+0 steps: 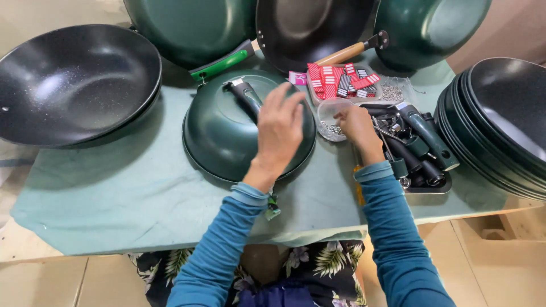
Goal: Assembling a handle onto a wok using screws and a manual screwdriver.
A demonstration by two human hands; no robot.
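A dark green pan (pixel 219 133) lies upside down on the cloth-covered table in front of me, with a dark handle (pixel 245 95) resting on its base. My left hand (pixel 278 128) hovers over the pan with fingers spread, holding nothing. My right hand (pixel 357 126) reaches into a clear plastic tub (pixel 330 116) of small metal screws, its fingertips pinched among them; whether it holds a screw cannot be told.
A black wok (pixel 74 79) sits at the left. More pans (pixel 307 28) lean at the back and a stack of pans (pixel 500 125) stands at the right. A tray of dark handles (pixel 421 153) and red-striped tags (pixel 338 79) lie nearby on the green cloth (pixel 131 204).
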